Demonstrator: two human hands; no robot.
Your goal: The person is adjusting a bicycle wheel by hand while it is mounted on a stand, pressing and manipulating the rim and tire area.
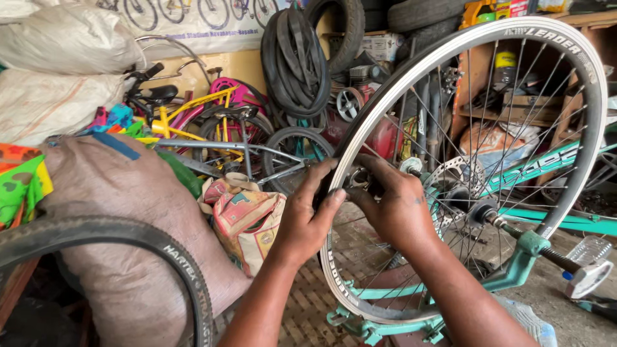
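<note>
Black bicycle tyre (128,241) lower left, pink printed sack (247,222) on floor, left hand (307,215) fingers pinching the spoked bicycle wheel (581,61) rim, right hand (395,205) fingers curled gripping a small part there, orange-labelled box (495,9) top shelf.

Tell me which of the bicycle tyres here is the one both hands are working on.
The black tyre on the silver spoked wheel of the upturned teal bicycle: left hand and right hand grip its rim. The loose black tyre lies untouched.
</note>
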